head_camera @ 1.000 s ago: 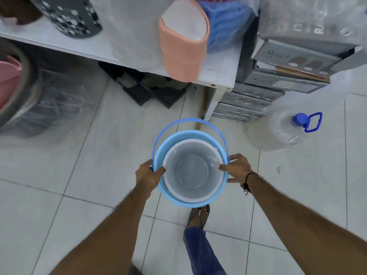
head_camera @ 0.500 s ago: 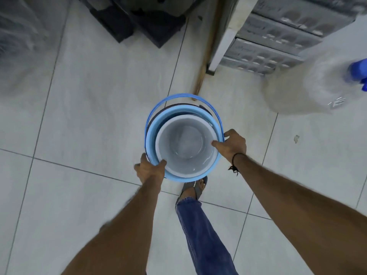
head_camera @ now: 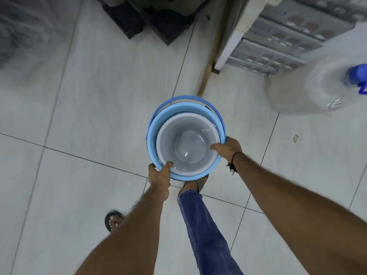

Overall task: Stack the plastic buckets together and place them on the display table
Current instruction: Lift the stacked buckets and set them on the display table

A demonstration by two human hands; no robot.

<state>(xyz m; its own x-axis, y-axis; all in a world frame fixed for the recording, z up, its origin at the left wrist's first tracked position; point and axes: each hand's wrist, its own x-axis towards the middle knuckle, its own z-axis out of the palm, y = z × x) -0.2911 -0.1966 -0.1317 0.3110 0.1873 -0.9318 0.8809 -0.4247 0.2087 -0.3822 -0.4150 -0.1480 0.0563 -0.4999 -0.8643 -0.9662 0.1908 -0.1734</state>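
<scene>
A grey-white bucket (head_camera: 188, 147) sits nested inside a light blue bucket (head_camera: 154, 133) with a darker blue handle (head_camera: 186, 97) lying along its far rim. I hold the stack over the tiled floor, seen from above. My left hand (head_camera: 159, 176) grips the near-left rim, thumb over the edge. At the right rim, my right hand (head_camera: 227, 148) holds on with its fingers curled inside the grey-white bucket. The display table's top is out of view; only its white leg (head_camera: 234, 40) shows at the top.
Grey stacked crates (head_camera: 278, 46) stand at the top right beside a large clear water jug (head_camera: 309, 90) with a blue cap. Dark flat items (head_camera: 151, 18) lie under the table. Plastic-wrapped goods (head_camera: 23, 26) sit top left. My sandalled feet and a jeans leg (head_camera: 200, 221) are below the buckets.
My view has tipped down, so the table top and the peach item have left the frame. The bucket stack has tilted, and my left hand has slid round to the near rim.
</scene>
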